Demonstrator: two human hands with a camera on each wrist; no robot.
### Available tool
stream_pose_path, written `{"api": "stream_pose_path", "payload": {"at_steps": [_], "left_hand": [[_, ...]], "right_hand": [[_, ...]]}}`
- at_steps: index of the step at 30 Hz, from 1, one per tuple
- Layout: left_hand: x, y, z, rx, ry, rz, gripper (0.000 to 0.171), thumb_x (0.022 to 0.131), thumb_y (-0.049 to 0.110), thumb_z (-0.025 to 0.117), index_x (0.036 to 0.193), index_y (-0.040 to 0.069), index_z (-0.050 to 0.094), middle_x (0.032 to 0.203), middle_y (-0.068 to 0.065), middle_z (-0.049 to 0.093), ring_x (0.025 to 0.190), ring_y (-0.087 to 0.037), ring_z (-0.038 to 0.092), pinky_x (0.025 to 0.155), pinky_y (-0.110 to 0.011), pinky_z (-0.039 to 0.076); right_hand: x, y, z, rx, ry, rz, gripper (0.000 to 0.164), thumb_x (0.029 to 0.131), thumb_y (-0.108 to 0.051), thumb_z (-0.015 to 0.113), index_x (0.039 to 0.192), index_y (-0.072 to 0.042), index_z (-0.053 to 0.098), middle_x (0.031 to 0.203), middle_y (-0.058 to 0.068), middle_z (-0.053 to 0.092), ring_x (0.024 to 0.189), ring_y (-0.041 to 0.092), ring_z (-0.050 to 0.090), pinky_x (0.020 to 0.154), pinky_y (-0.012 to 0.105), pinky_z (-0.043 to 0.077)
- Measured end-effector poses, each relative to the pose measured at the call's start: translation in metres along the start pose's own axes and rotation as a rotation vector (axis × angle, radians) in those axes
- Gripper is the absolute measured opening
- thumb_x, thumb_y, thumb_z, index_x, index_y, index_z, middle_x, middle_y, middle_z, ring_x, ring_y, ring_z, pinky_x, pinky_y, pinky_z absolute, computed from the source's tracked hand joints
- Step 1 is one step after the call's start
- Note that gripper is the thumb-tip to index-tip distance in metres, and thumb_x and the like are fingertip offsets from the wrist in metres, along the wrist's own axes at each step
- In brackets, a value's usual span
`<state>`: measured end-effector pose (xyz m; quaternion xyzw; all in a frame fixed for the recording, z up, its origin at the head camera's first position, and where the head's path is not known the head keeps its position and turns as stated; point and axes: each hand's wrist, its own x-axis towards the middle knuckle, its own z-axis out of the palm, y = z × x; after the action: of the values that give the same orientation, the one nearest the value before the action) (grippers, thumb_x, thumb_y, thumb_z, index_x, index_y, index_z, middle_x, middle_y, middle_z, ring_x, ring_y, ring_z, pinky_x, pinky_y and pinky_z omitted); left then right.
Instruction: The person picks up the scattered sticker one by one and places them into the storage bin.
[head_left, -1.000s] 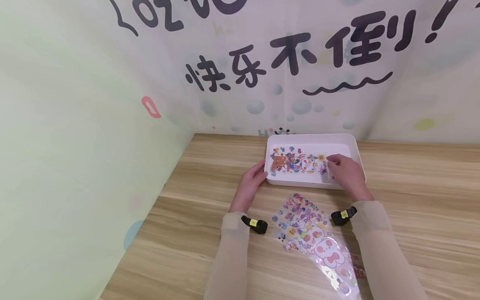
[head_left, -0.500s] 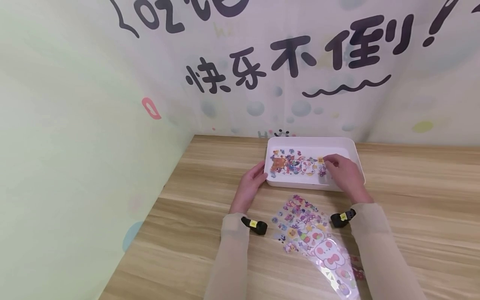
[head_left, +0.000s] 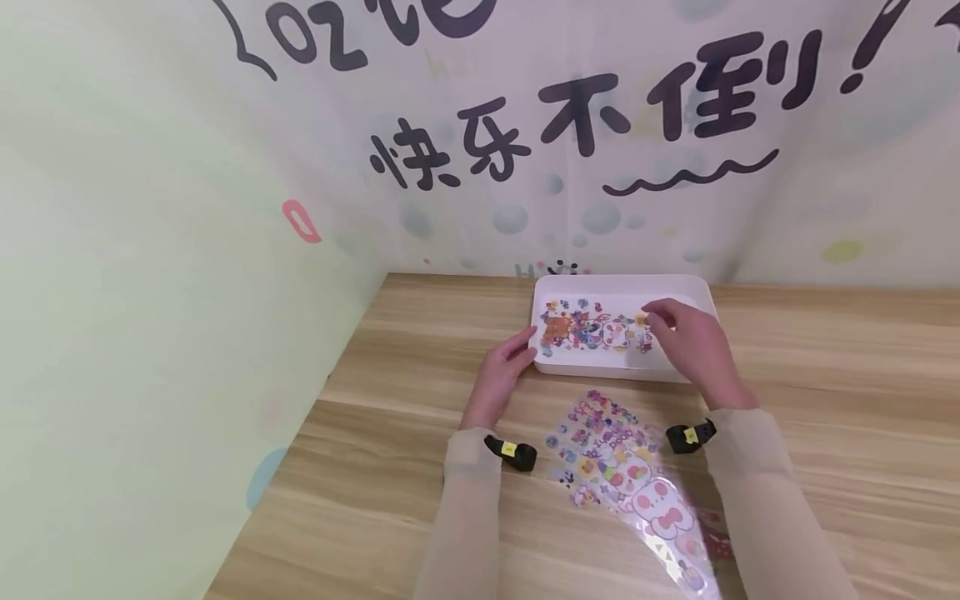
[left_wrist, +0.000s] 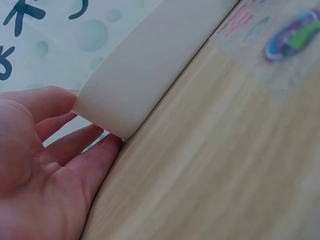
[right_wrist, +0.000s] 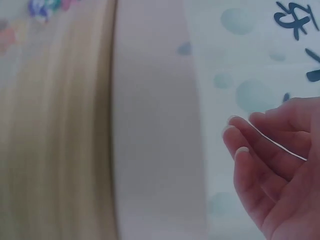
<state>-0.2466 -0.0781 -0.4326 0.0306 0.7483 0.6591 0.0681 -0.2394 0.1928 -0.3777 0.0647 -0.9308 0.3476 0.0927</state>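
A white rectangular tray (head_left: 600,372) stands on the wooden table close to the back wall. Stickers with a brown bear and a white bear (head_left: 615,335) lie inside it. My left hand (head_left: 501,377) rests against the tray's left end, fingertips at the front corner; in the left wrist view its loosely bent fingers touch the white wall (left_wrist: 135,75). Above the tray's right part is my right hand (head_left: 690,342), fingers loosely curled near a small yellow sticker. In the right wrist view those fingers (right_wrist: 245,162) show nothing between them, above the rim.
Clear sticker sheets (head_left: 660,508) with pink and purple characters lie fanned on the table (head_left: 360,467) between my forearms, partly under the right sleeve. Behind the tray hangs a printed cloth (head_left: 480,221) with black lettering. A pale wall covering closes the left side.
My right hand has risen slightly from the tray's floor, its fingertips shifting a little up and left. The left hand stays at the tray's left end.
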Motion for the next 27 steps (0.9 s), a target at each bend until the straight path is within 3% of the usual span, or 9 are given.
{"api": "stream_pose_path", "payload": {"at_steps": [4, 11, 19, 27], "left_hand": [[0.005, -0.01, 0.002, 0.015, 0.005, 0.016, 0.036, 0.09, 0.023, 0.053, 0.125, 0.029, 0.052, 0.13, 0.017, 0.044, 0.12, -0.003, 0.039, 0.098, -0.026, 0.035], [0.004, -0.011, -0.001, 0.048, 0.023, 0.035, 0.034, 0.09, 0.026, 0.053, 0.123, 0.035, 0.052, 0.13, 0.016, 0.044, 0.118, -0.005, 0.041, 0.098, -0.029, 0.036], [0.003, -0.01, 0.001, 0.013, 0.01, 0.025, 0.034, 0.089, 0.025, 0.054, 0.122, 0.034, 0.053, 0.129, 0.015, 0.045, 0.118, -0.005, 0.041, 0.098, -0.027, 0.036], [0.002, -0.006, -0.001, 0.009, 0.009, 0.015, 0.035, 0.09, 0.023, 0.053, 0.124, 0.031, 0.053, 0.129, 0.015, 0.045, 0.118, -0.005, 0.041, 0.098, -0.027, 0.035]], "right_hand": [[-0.011, -0.007, -0.007, -0.059, -0.022, -0.041, 0.033, 0.093, -0.028, 0.044, 0.113, -0.006, 0.058, 0.096, 0.01, 0.061, 0.08, 0.025, 0.05, 0.064, 0.038, 0.042], [-0.029, -0.013, -0.016, -0.12, -0.018, -0.112, 0.028, 0.091, -0.021, 0.048, 0.111, -0.004, 0.059, 0.095, 0.011, 0.061, 0.077, 0.024, 0.053, 0.064, 0.04, 0.045], [-0.046, -0.014, -0.021, -0.168, 0.011, -0.178, 0.024, 0.089, -0.017, 0.051, 0.107, -0.005, 0.061, 0.093, 0.009, 0.06, 0.076, 0.023, 0.056, 0.06, 0.039, 0.045], [-0.056, -0.014, -0.012, -0.232, -0.043, -0.259, 0.025, 0.088, -0.019, 0.055, 0.108, -0.006, 0.06, 0.106, 0.011, 0.056, 0.082, 0.024, 0.057, 0.067, 0.043, 0.05]]}}
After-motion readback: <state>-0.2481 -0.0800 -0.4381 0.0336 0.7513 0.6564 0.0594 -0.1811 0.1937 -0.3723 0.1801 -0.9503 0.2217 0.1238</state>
